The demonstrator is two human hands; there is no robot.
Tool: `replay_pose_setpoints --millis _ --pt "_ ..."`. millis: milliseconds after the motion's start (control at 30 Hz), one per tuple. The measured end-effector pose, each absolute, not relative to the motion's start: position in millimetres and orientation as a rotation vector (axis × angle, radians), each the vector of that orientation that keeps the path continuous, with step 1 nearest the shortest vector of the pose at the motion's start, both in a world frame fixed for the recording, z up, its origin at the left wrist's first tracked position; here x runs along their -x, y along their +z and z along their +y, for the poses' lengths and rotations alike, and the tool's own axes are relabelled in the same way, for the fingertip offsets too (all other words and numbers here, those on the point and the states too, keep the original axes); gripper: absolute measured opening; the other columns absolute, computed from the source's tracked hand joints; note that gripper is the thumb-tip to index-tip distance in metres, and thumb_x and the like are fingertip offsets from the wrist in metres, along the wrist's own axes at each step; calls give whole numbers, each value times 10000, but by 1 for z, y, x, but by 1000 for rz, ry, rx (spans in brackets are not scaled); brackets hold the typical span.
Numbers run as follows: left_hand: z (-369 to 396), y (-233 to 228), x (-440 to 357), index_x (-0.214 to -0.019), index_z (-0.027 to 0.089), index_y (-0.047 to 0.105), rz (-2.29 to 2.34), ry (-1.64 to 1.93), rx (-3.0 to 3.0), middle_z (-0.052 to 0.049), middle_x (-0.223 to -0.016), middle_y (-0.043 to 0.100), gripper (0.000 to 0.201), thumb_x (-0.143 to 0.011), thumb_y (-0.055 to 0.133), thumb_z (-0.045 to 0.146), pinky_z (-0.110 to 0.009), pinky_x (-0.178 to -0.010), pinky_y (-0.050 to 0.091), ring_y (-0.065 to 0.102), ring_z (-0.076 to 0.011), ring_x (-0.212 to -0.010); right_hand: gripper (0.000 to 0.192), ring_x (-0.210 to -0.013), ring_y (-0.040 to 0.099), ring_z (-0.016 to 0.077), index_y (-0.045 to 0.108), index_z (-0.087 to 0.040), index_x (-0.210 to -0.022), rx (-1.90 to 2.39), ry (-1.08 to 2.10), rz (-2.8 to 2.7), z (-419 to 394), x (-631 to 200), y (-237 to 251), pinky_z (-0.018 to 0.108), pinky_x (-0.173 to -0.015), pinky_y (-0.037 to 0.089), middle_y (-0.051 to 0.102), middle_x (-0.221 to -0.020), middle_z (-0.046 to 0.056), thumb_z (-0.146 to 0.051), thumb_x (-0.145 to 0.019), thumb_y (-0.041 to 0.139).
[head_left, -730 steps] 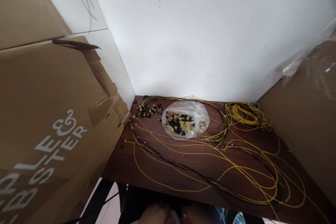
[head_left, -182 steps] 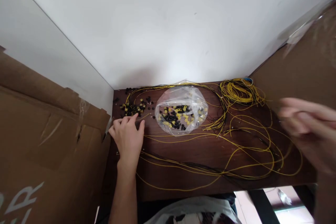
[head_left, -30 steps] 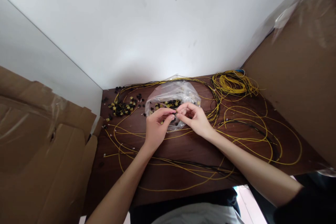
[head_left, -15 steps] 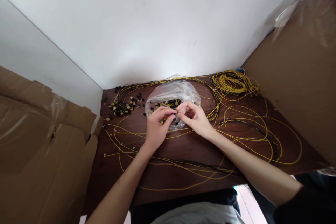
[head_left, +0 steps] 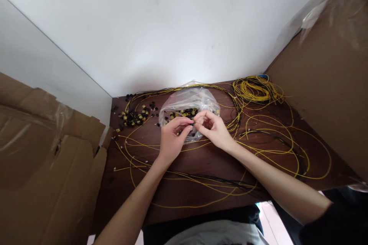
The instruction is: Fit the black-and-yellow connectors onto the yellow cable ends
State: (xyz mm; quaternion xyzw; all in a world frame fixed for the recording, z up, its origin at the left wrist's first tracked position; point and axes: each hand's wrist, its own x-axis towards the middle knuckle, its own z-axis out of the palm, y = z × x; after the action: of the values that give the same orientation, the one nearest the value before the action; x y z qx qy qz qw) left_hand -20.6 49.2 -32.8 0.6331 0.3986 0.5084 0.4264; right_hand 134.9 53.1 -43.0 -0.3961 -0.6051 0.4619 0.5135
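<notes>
Here we pinch a small piece point(head_left: 193, 121) between left hand point(head_left: 171, 141) and right hand point(head_left: 215, 132), both grips narrow, just over the plastic bag point(head_left: 184, 104) on the surface point(head_left: 218, 164). It seems we are fitting it; next likely needs steady fingertip alignment.

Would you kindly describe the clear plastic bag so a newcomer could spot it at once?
On the dark wooden table, look at the middle near the white wall. The clear plastic bag lies there, just beyond both hands' fingertips. Unlike the loose pile to its left, its small black-and-yellow parts are enclosed in crinkled film.

You've got 2 hands point(head_left: 172, 139) point(head_left: 215, 132), 1 plastic bag point(head_left: 186, 105), 1 wire coil point(head_left: 254, 90), 1 loose connector pile point(head_left: 133, 115), 1 bench point(head_left: 209, 160).
</notes>
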Motion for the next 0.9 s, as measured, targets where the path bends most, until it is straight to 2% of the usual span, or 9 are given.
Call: replay_pose_setpoints --millis 633,900 --pt "48 -28 20 -825 149 695 1024 1259 -1534 -64 -882 678 101 -743 638 164 -274 -765 532 635 -159 -839 143 -643 505 98 548 -187 -909 906 1159 -1484 52 -135 -42 249 -618 431 541 -711 -19 -245 -793 608" --pt "49 -25 20 -827 138 683 1074 1272 -1331 -50 -846 696 131 -707 683 190 -272 -755 536 649 -151 -782 175 -600 519 105 615 -175 -817 985 1115 -1488 52 -135 -38 257 -577 428 580 -663 -4 -341 -773 649"
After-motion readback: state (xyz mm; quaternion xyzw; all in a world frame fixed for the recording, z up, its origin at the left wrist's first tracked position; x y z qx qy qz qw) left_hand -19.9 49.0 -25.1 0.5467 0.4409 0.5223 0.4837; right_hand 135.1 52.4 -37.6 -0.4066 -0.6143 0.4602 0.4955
